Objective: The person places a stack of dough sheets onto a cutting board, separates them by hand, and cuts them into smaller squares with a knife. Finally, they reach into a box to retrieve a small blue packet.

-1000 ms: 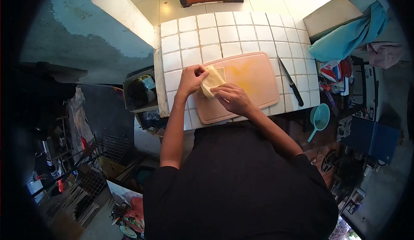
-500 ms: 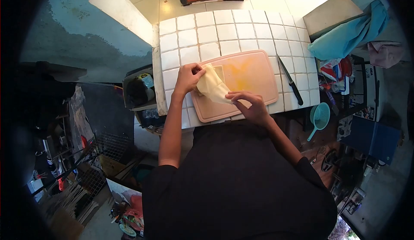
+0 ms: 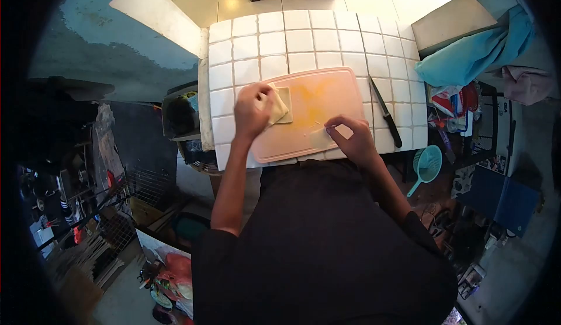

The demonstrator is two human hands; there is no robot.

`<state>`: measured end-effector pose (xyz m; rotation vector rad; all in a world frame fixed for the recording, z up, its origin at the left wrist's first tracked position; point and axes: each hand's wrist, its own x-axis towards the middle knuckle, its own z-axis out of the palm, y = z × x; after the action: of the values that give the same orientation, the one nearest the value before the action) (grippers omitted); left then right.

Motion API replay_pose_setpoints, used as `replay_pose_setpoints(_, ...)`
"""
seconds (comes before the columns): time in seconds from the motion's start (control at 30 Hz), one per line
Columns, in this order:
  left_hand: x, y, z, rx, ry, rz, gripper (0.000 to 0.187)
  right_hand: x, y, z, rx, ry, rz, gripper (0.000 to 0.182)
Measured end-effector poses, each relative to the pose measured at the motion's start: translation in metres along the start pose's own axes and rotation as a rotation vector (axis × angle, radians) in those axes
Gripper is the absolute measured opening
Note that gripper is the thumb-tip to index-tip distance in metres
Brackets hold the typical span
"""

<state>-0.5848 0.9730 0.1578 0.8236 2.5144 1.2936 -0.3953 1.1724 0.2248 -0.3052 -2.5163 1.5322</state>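
Observation:
On the pink cutting board [image 3: 298,144] lies a small stack of thin, pale yellow dough sheets [image 3: 281,107]. My left hand [image 3: 252,114] is closed at the stack's left side, its blurred fingers curled over the folded top sheet. Toward the board's right front, my right hand [image 3: 353,141] is closed in a pinch. A thin, pale, see-through piece [image 3: 319,138] shows at its thumb and forefinger; it looks like a scrap of dough sheet, though its outline is faint. Small crumbs and a yellow stain mark the board between my hands.
A black-handled knife [image 3: 385,114] lies on the white tiled counter [image 3: 318,38], right of the board. Beyond the counter's right edge hangs a turquoise strainer [image 3: 427,164]. A turquoise cloth [image 3: 461,59] drapes over the right ledge, and a low wall [image 3: 155,18] borders the left.
The large sheet stretched between both hands has left the right hand and now lies folded by the left. My right hand has moved slightly right, away from the stack.

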Motion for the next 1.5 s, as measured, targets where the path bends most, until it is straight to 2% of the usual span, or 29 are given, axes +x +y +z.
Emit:
replay_pose_setpoints(0.03, -0.012, 0.015, 0.006, -0.240, -0.111, 0.024, 0.036, 0.002, 0.001, -0.003, -0.015, 0.024, -0.013, 0.007)
replay_pose_setpoints(0.1, -0.036, 0.068, 0.012, -0.356, -0.418, 0.071, 0.059, 0.005, 0.002, -0.008, -0.029, 0.004, 0.015, 0.007)
replay_pose_setpoints(0.17, -0.060, 0.083, 0.039, -0.436, -0.507, 0.087, 0.074, 0.008, 0.002, -0.014, -0.045, -0.018, 0.041, 0.006)
replay_pose_setpoints(0.23, -0.072, 0.100, 0.064, -0.468, -0.488, -0.009, 0.078, 0.009, 0.002, -0.021, -0.018, -0.117, 0.091, 0.006)
replay_pose_setpoints(0.3, -0.083, 0.104, 0.093, -0.562, -0.339, -0.098, 0.071, 0.008, 0.010, -0.031, -0.008, -0.170, 0.089, 0.008)
replay_pose_setpoints(0.33, -0.088, 0.104, 0.101, -0.669, -0.303, -0.181, 0.055, 0.009, 0.012, -0.038, -0.004, -0.231, 0.054, 0.009)
replay_pose_setpoints(0.37, -0.091, 0.103, 0.104, -0.679, -0.290, -0.201, 0.055, 0.010, 0.015, -0.043, 0.002, -0.292, 0.016, 0.010)
replay_pose_setpoints(0.4, -0.092, 0.101, 0.106, -0.748, -0.299, -0.269, 0.048, 0.008, 0.020, -0.046, 0.166, -0.297, 0.120, 0.014)
replay_pose_setpoints(0.43, -0.093, 0.100, 0.110, -0.815, -0.306, -0.334, 0.041, 0.007, 0.025, -0.050, 0.166, -0.319, 0.123, 0.014)
replay_pose_setpoints(0.47, -0.096, 0.096, 0.119, -0.882, -0.243, -0.316, 0.030, 0.008, 0.031, -0.056, 0.161, -0.330, 0.145, 0.017)
replay_pose_setpoints(0.5, -0.098, 0.096, 0.122, -0.884, -0.227, -0.324, 0.030, 0.011, 0.038, -0.060, 0.156, -0.338, 0.163, 0.021)
replay_pose_setpoints(0.57, -0.102, 0.095, 0.126, -0.933, -0.181, -0.515, 0.020, 0.015, 0.057, -0.063, 0.196, -0.375, 0.220, 0.026)
replay_pose_setpoints(0.63, -0.102, 0.094, 0.134, -0.917, -0.118, -0.503, 0.018, 0.025, 0.070, -0.064, 0.289, -0.396, 0.239, 0.028)
replay_pose_setpoints(0.7, -0.095, 0.089, 0.139, -0.922, 0.056, -0.496, 0.016, 0.042, 0.079, -0.058, 0.276, -0.411, 0.263, 0.028)
replay_pose_setpoints(0.77, -0.082, 0.077, 0.144, -0.897, 0.123, -0.535, 0.016, 0.064, 0.095, -0.048, 0.169, -0.405, 0.168, 0.028)
replay_pose_setpoints(0.8, -0.075, 0.067, 0.148, -0.803, 0.222, -0.534, 0.018, 0.076, 0.099, -0.044, 0.164, -0.413, 0.155, 0.028)
replay_pose_setpoints(0.87, -0.062, 0.068, 0.146, -0.485, 0.334, -0.530, 0.026, 0.091, 0.103, -0.037, -0.087, -0.142, -0.124, 0.027)
replay_pose_setpoints(0.9, -0.059, 0.076, 0.139, -0.483, 0.341, -0.531, 0.026, 0.093, 0.101, -0.042, -0.085, -0.147, -0.129, 0.027)
replay_pose_setpoints(0.97, -0.057, 0.090, 0.130, 0.179, 0.301, -0.479, 0.033, 0.095, 0.094, -0.067, -0.117, -0.097, -0.096, 0.026)
replay_pose_setpoints(1.0, -0.060, 0.091, 0.132, 0.176, 0.301, -0.483, 0.033, 0.089, 0.101, -0.080, -0.125, -0.076, -0.093, 0.026)
replay_pose_setpoints(1.1, -0.062, 0.087, 0.137, 0.297, 0.312, -0.417, 0.036, 0.053, 0.119, -0.119, -0.429, -0.044, 0.051, 0.019)
replay_pose_setpoints(1.17, -0.063, 0.083, 0.143, 0.300, 0.308, -0.172, 0.039, 0.020, 0.131, -0.138, -0.586, -0.056, 0.186, 0.026)
replay_pose_setpoints(1.2, -0.061, 0.083, 0.145, 0.304, 0.307, -0.176, 0.039, 0.003, 0.134, -0.143, -0.655, -0.060, 0.259, 0.032)
replay_pose_setpoints(1.23, -0.057, 0.083, 0.148, 0.330, 0.288, -0.105, 0.044, -0.013, 0.135, -0.143, -0.652, -0.062, 0.259, 0.032)
replay_pose_setpoints(1.27, -0.054, 0.084, 0.151, 0.352, 0.270, -0.034, 0.049, -0.028, 0.135, -0.145, -0.694, -0.097, 0.362, 0.037)
replay_pose_setpoints(1.37, -0.051, 0.073, 0.163, 0.372, 0.216, -0.011, 0.056, -0.057, 0.137, -0.147, -0.695, -0.187, 0.537, 0.045)
replay_pose_setpoints(1.4, -0.049, 0.072, 0.166, 0.356, 0.218, -0.008, 0.056, -0.068, 0.146, -0.142, -0.742, -0.115, 0.425, 0.042)
replay_pose_setpoints(1.5, -0.050, 0.067, 0.166, 0.413, 0.215, 0.014, 0.060, -0.064, 0.134, -0.136, -0.707, -0.158, 0.533, 0.038)
